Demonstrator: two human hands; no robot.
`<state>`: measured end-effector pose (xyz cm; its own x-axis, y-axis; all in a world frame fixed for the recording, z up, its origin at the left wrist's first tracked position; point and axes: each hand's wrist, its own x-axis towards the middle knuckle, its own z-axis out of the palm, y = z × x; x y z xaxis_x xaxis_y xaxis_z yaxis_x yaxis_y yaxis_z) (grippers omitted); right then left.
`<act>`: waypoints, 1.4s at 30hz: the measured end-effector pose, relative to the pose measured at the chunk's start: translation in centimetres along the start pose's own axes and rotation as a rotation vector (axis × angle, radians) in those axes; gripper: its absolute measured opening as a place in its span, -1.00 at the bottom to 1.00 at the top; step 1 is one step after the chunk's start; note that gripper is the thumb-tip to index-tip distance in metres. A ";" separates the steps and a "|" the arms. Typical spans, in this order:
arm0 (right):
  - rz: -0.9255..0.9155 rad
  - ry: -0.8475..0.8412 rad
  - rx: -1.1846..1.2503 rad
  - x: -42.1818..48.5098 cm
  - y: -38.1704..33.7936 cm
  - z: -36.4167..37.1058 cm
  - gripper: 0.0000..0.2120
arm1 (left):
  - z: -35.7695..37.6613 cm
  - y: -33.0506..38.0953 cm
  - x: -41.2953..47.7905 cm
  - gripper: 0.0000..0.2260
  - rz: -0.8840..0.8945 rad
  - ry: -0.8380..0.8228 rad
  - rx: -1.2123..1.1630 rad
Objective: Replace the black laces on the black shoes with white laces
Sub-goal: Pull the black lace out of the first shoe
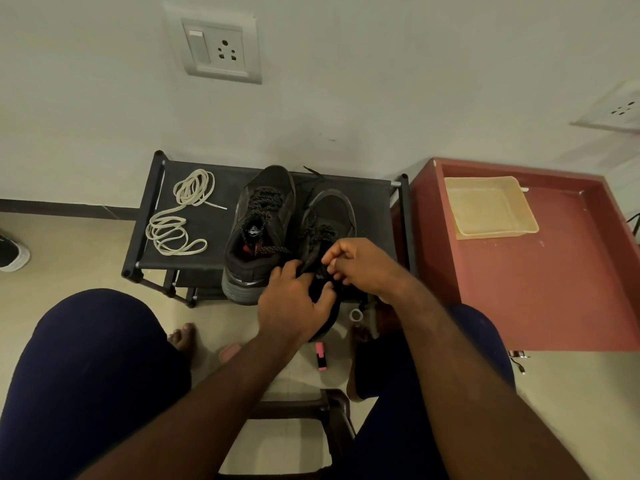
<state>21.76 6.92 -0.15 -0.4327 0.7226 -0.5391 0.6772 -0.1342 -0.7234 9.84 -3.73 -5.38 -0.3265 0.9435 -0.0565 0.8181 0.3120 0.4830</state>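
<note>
White laces (176,216) lie in two loose coils on the left end of the rack (218,230), well apart from the shoes. Above them on the wall sits a socket (216,48). Next comes the left shoe (256,233), upright, toe to the wall, laced in black, its heel overhanging the rack's near edge. Just beside it is the right shoe (330,211) (a loose lace end trails past its toe). The left hand (294,306) grips this shoe's heel, thumb on one side and fingers curled over the collar. The right hand (360,265) is closed at the top of the tongue, its fingertips pinching the black lace (320,232). Below the hands, on the floor, lie a pink marker (321,356) and a small white ring (356,315). To the right stands a red tabletop (519,289) with a beige tray (490,206) at its far end.
</note>
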 end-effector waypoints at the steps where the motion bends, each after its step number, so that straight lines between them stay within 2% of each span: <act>1: 0.047 0.028 0.051 0.0 0.3 -0.4 -0.81 | 0.2 0.3 0.0 -0.55 -0.020 -0.003 0.000; 3: 0.126 0.133 0.115 0.1 1.0 -1.2 -0.83 | 0.5 0.7 0.2 -0.58 -0.057 -0.001 -0.019; 6: 0.126 0.274 0.075 0.6 2.2 -1.4 -0.85 | 0.9 1.1 0.4 -0.67 -0.163 -0.013 -0.177; 8: 0.092 0.288 0.046 1.1 2.3 -0.7 -0.87 | 1.1 1.5 0.4 -0.71 -0.218 -0.025 -0.276; 11: -0.011 0.283 -0.034 1.6 1.8 0.6 -0.92 | 1.5 1.7 0.2 -0.75 -0.194 -0.007 -0.329; 16: -0.190 0.239 -0.402 1.7 1.0 1.1 -0.79 | 1.4 1.2 0.0 -0.78 -0.140 -0.026 -0.327; 18: -0.136 0.230 -0.253 1.7 1.3 0.6 -0.81 | 1.3 1.1 0.0 -0.78 -0.129 -0.033 -0.320; 21: 0.077 0.274 0.121 2.0 2.0 -0.5 -0.84 | 1.2 1.2 -0.1 -0.78 -0.134 -0.024 -0.319; 23: 0.106 0.291 0.132 2.1 2.3 -1.0 -0.89 | 1.2 1.1 0.0 -0.79 -0.121 -0.018 -0.322; 25: 0.061 0.273 0.091 2.2 2.2 -0.9 -0.90 | 1.2 1.0 0.0 -0.79 -0.100 -0.022 -0.313; 32: -0.016 0.337 -0.179 3.2 1.9 0.0 -0.86 | 1.4 0.6 -0.1 -0.81 -0.076 -0.034 -0.307; 37: -0.009 0.245 -0.246 3.3 1.8 -0.2 -0.87 | 1.5 0.5 -0.1 -0.81 -0.068 -0.040 -0.293; 39: -0.038 0.282 -0.151 3.3 1.6 -0.5 -0.84 | 1.6 0.4 -0.2 -0.81 -0.063 -0.052 -0.294; 42: -0.027 0.373 0.206 3.2 0.6 -1.4 -0.85 | 1.6 0.3 -0.2 -0.81 -0.050 -0.070 -0.303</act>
<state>21.63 10.15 -1.71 -0.1785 0.9184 -0.3531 0.5187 -0.2172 -0.8269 10.93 -3.67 -6.57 -0.3213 0.9363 -0.1416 0.6203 0.3211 0.7156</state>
